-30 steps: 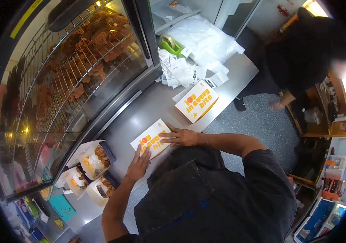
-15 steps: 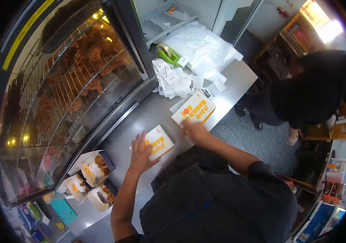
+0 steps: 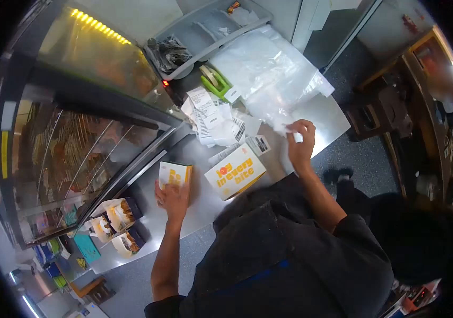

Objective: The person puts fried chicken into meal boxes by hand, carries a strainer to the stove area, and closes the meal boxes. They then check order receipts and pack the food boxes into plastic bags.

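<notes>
Far left: glass-fronted cabinet [image 3: 35, 79], wire racks [image 3: 67, 159] inside, a row of yellow lights in its upper part. Below it, a teal flat item [image 3: 87, 247] lies on the steel worktop [image 3: 200, 212]. Just right of that, three open boxes [image 3: 121, 245] of food stand close together.

Next, the left hand [image 3: 172, 200] lies over the near end of a closed white box [image 3: 172, 173], fingers bent across its printed top; orange side panel faces right. Whether the fingers grip or only rest: cannot tell.

Behind, against the wall, a grey divided tray [image 3: 194, 40]. In front of it, a loose heap of printed paper slips [image 3: 208, 116], with a green tape dispenser [image 3: 217, 84] just beside.

Second closed box [image 3: 236, 172], lettered "joy in every bite", sits flat near the front edge, well clear of the left hand; slips touch its back side.

Further right, a stack of clear plastic bags [image 3: 269, 66]. Right hand [image 3: 301, 140] at the stack's near corner, fingers curled inward against the plastic; firmness of any pinch cannot be told.

Far right, beyond the worktop: a dark-clothed person [image 3: 412, 236].
</notes>
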Available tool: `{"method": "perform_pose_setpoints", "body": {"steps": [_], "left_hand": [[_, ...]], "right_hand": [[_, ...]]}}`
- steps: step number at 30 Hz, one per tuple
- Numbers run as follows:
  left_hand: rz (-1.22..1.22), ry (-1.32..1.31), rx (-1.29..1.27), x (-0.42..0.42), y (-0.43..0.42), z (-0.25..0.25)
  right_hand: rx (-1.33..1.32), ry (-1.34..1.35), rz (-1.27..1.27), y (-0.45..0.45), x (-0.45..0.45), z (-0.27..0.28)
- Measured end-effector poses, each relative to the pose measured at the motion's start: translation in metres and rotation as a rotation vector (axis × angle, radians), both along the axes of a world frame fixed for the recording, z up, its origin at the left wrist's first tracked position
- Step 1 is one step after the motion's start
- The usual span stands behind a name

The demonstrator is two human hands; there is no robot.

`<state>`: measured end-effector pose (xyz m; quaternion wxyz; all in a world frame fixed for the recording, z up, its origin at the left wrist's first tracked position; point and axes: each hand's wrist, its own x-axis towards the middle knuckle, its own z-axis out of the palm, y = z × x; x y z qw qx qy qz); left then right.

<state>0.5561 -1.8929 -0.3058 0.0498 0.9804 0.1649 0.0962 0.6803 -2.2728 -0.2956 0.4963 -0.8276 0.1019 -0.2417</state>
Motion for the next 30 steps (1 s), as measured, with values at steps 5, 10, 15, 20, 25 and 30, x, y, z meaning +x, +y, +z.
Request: {"method": "perform_pose_setpoints", "body": {"steps": [5, 10, 15, 20, 25, 30], "left_hand": [[-0.255, 0.241, -1.483, 0.068, -0.142, 0.097], [-0.014, -0.191, -1.895, 0.117, -0.232, 0.134], [-0.043, -0.160, -1.741, 0.123, -0.231, 0.126], [-0.042, -0.295, -1.792, 0.105, -0.247, 0.115], [0.035, 0.037, -1.534, 0.072, -0.240, 0.065], [0.271, -0.006, -1.932, 0.053, -0.233, 0.057]], "right_hand": [[0.094, -0.287, 0.426, 0.010, 0.004, 0.055], [0.399, -0.137, 0.878, -0.004, 0.011, 0.089], [0.761, 0.248, 0.911, -0.015, 0.019, 0.119], [0.317, 0.418, 0.795, -0.016, 0.010, 0.086], [0.029, 0.411, 0.854, -0.025, -0.010, 0.067], [-0.192, 0.047, 1.009, -0.018, -0.021, 0.057]]}}
